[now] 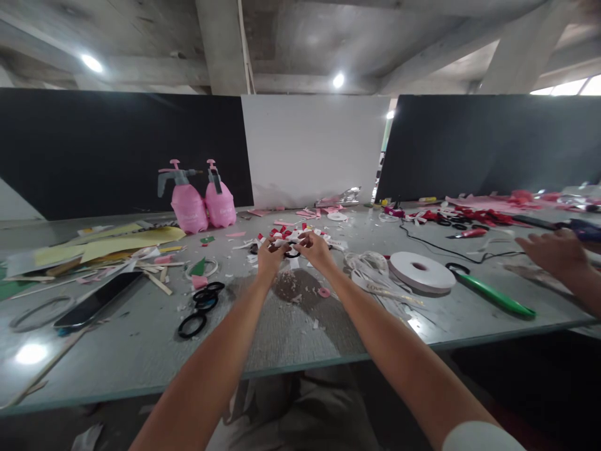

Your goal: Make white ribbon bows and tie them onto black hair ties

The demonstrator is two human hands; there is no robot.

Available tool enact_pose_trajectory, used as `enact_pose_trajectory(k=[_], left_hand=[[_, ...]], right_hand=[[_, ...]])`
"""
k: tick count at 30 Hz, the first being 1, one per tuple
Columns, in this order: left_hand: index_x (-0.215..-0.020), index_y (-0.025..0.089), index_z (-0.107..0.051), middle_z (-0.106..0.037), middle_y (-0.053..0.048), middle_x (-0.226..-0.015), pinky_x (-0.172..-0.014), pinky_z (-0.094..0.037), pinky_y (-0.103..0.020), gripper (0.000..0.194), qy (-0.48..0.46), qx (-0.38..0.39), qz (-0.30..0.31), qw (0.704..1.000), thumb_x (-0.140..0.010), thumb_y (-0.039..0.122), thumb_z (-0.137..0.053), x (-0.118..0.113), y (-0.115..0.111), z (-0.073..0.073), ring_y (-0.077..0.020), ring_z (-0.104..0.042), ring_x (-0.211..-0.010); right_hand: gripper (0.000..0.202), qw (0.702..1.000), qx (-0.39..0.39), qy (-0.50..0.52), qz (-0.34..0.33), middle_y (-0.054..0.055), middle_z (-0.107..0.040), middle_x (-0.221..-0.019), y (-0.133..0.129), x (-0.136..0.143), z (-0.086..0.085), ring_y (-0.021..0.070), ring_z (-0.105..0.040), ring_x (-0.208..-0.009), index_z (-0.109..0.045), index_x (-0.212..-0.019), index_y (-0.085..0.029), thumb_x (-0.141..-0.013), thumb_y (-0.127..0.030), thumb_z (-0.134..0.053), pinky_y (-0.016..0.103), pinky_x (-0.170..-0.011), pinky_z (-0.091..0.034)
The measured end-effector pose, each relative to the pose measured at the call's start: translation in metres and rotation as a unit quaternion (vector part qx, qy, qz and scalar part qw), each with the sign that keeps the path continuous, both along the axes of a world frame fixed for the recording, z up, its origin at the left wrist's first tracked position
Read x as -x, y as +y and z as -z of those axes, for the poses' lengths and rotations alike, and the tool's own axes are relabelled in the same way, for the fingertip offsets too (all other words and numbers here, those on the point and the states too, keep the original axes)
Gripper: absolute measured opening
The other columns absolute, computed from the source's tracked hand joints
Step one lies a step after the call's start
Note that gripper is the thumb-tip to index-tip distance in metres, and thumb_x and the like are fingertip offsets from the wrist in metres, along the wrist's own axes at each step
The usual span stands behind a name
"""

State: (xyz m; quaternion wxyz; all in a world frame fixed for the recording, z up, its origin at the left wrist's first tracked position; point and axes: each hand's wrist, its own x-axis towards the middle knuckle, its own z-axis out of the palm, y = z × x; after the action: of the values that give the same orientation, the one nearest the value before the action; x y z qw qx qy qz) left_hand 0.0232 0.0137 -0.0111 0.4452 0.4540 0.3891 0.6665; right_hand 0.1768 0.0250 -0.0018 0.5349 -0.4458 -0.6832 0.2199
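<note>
Both hands meet over the middle of the grey table (pixel 300 341). My left hand (pixel 271 255) has its fingers closed on a small black ring (pixel 292 252) with white ribbon around it. From the other side, my right hand (pixel 315 248) pinches the same ring. Just behind the fingers lies a pile of red and white ribbon pieces (pixel 282 233). Fingertips and ribbon overlap, so the exact grip is partly hidden. Several loose black rings (pixel 192 325) lie left of my forearms.
Two pink spray bottles (pixel 189 208) stand at the back left. A phone (pixel 99 299) lies at the left. Right of my arms are a white ribbon roll (pixel 421 272) and a green tool (pixel 498 295). Another person's hand (pixel 554 250) reaches in at the far right.
</note>
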Motion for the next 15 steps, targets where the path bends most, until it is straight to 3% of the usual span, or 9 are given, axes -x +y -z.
enact_pose_trajectory(k=[4,11,15], left_hand=[[-0.096,0.018,-0.06,-0.067,0.0,-0.074,-0.063,-0.046,-0.023,0.047,0.036,0.011,-0.016,0.999,-0.054,0.028,-0.079,0.001,0.001,-0.001,-0.0132,-0.063,-0.066],[-0.099,0.017,-0.058,-0.069,-0.003,-0.078,-0.07,-0.049,-0.028,0.048,0.089,-0.029,-0.009,0.996,-0.058,0.032,-0.077,0.004,0.002,0.0,-0.0169,-0.065,-0.072],[-0.099,0.017,-0.057,-0.069,-0.003,-0.078,-0.07,-0.05,-0.028,0.048,0.094,-0.048,0.008,0.994,-0.058,0.033,-0.077,0.003,0.0,-0.002,-0.017,-0.065,-0.073]], right_hand=[[0.039,0.998,-0.053,-0.035,0.015,0.006,-0.067,-0.094,-0.001,-0.005,-0.003,0.0196,-0.058,-0.085,-0.066,-0.098,-0.017,-0.065,-0.037,-0.068,0.029,-0.076,-0.044],[0.025,0.994,0.028,0.011,-0.106,0.001,-0.063,-0.067,0.006,-0.009,0.0,0.0143,-0.054,-0.064,-0.067,-0.076,-0.014,-0.067,-0.037,-0.065,0.024,-0.061,-0.039],[0.026,0.991,0.06,0.026,-0.116,-0.003,-0.055,-0.059,0.01,-0.009,0.004,0.0105,-0.046,-0.056,-0.063,-0.07,-0.014,-0.065,-0.04,-0.066,0.021,-0.054,-0.032]])
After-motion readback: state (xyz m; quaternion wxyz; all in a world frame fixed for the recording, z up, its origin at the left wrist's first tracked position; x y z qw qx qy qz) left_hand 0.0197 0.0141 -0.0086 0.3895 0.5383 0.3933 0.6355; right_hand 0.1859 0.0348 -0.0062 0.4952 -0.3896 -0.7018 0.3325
